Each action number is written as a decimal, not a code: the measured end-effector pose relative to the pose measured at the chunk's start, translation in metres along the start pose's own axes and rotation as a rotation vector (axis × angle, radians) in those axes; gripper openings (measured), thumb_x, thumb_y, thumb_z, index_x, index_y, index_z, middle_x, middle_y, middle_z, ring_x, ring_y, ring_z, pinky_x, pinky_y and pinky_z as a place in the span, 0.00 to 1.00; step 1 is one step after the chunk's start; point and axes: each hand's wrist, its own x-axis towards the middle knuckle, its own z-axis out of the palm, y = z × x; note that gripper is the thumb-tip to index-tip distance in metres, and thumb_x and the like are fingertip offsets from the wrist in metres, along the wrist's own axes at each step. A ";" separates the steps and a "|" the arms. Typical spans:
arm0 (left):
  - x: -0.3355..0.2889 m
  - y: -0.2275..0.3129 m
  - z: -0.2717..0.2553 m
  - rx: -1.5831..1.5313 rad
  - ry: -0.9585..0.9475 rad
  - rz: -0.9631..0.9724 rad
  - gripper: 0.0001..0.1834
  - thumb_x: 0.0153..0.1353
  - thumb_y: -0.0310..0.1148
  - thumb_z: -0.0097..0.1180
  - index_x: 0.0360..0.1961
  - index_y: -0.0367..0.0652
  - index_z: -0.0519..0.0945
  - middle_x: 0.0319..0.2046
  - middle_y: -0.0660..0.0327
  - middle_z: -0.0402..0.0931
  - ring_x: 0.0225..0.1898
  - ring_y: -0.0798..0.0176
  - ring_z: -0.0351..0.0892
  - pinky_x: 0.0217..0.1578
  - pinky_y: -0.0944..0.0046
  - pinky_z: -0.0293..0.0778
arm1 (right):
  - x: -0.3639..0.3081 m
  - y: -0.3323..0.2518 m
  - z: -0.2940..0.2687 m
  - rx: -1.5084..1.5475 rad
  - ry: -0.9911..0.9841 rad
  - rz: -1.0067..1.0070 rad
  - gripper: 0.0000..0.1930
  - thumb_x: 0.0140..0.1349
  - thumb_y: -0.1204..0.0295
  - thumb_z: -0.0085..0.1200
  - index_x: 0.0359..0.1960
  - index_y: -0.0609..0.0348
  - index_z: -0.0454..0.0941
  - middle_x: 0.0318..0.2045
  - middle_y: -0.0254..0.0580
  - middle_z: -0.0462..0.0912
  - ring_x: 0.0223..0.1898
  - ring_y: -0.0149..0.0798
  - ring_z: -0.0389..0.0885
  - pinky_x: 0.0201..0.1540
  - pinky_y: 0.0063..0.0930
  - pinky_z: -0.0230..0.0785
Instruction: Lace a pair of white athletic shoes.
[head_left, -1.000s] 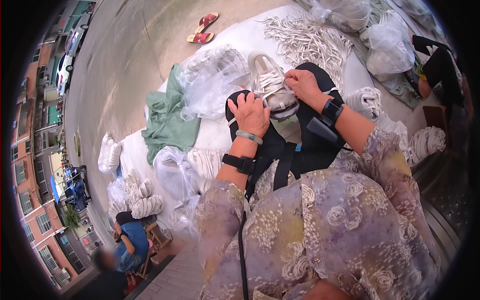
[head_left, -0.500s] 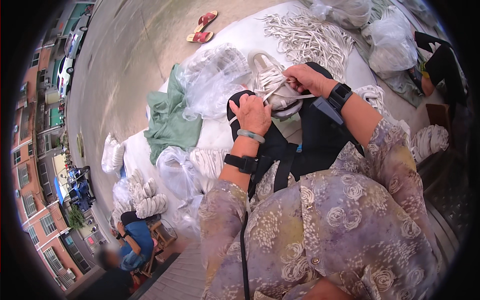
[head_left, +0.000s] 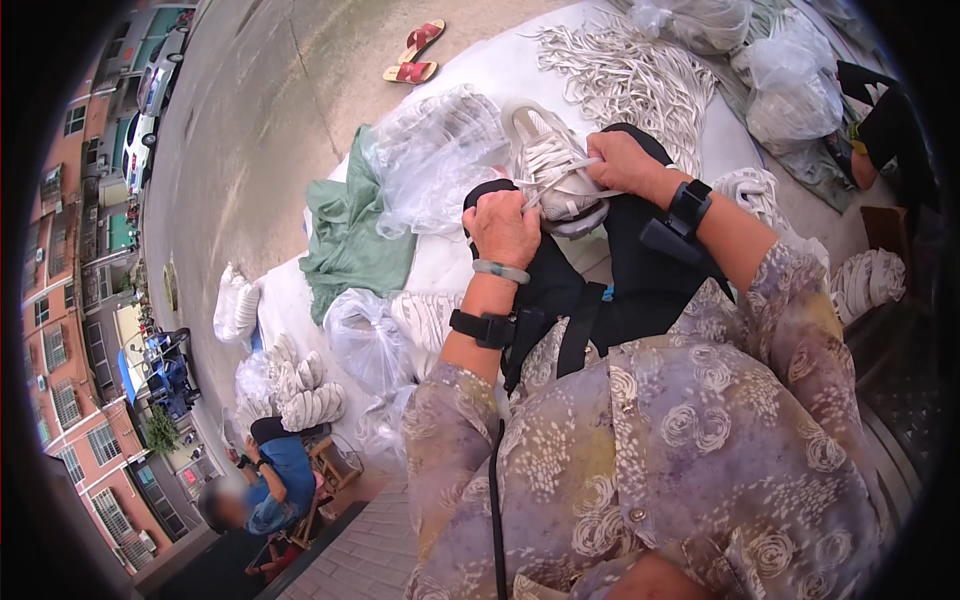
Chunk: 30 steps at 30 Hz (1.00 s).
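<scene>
A pale cream-white sneaker (head_left: 572, 205) rests between my knees, its toe pointing away from me. White shoelaces (head_left: 552, 168) criss-cross its upper. At its near left side, my left hand (head_left: 503, 228) is closed with a lace pinched at the fingertips. To the right of the shoe, my right hand (head_left: 628, 164) is closed too, gripping a lace that stretches across the upper. Where each lace end lies inside the fingers is hidden.
Loose white laces (head_left: 640, 88) are heaped on a white sheet beyond the shoe. Left of it lie a clear plastic bag (head_left: 420, 185) of pale shoes and a green cloth (head_left: 345, 240). Red slippers (head_left: 411, 72) lie farther off. Another person (head_left: 280, 485) sits at lower left.
The left hand's fingers have curled in more tightly. The right hand has shifted slightly right and turned, and a lace now runs across the shoe between the hands. The view has shifted a little.
</scene>
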 end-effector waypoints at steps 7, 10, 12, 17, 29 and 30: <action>0.004 -0.002 -0.005 -0.197 -0.035 -0.126 0.08 0.48 0.34 0.56 0.30 0.45 0.76 0.24 0.62 0.74 0.35 0.56 0.72 0.35 0.57 0.64 | -0.006 -0.009 0.000 -0.439 0.169 -0.224 0.09 0.44 0.70 0.46 0.26 0.61 0.72 0.27 0.54 0.76 0.35 0.54 0.75 0.37 0.44 0.65; 0.011 -0.003 -0.004 -0.266 0.005 -0.106 0.15 0.48 0.27 0.53 0.40 0.42 0.73 0.27 0.59 0.74 0.33 0.53 0.74 0.32 0.60 0.69 | -0.004 -0.003 -0.005 -0.393 0.079 -0.160 0.09 0.44 0.69 0.47 0.28 0.59 0.72 0.27 0.51 0.77 0.34 0.52 0.75 0.35 0.42 0.66; 0.018 -0.002 0.000 -0.189 0.159 0.146 0.12 0.47 0.26 0.52 0.37 0.41 0.74 0.31 0.57 0.73 0.30 0.54 0.74 0.32 0.61 0.70 | -0.003 0.002 -0.005 -0.361 0.044 -0.153 0.10 0.44 0.68 0.47 0.29 0.58 0.72 0.27 0.50 0.77 0.33 0.51 0.75 0.35 0.40 0.66; 0.025 -0.008 0.002 -0.314 -0.051 0.044 0.06 0.47 0.27 0.51 0.28 0.40 0.75 0.34 0.55 0.71 0.33 0.51 0.73 0.33 0.58 0.69 | -0.005 -0.001 -0.004 -0.178 -0.018 -0.094 0.12 0.47 0.62 0.50 0.31 0.54 0.74 0.26 0.43 0.78 0.34 0.44 0.76 0.35 0.33 0.67; 0.049 -0.031 0.012 -0.134 -0.357 -0.075 0.14 0.53 0.38 0.45 0.24 0.37 0.74 0.31 0.47 0.72 0.36 0.44 0.72 0.38 0.51 0.68 | -0.017 -0.001 0.005 -0.193 0.237 -0.116 0.11 0.54 0.63 0.48 0.30 0.57 0.72 0.24 0.45 0.78 0.30 0.51 0.76 0.33 0.38 0.67; 0.050 -0.028 0.012 -0.102 -0.346 -0.083 0.14 0.53 0.38 0.44 0.25 0.36 0.74 0.32 0.47 0.72 0.36 0.44 0.71 0.39 0.51 0.68 | -0.021 -0.002 0.006 -0.193 0.234 -0.117 0.11 0.54 0.63 0.48 0.30 0.57 0.72 0.24 0.45 0.78 0.30 0.51 0.76 0.33 0.38 0.67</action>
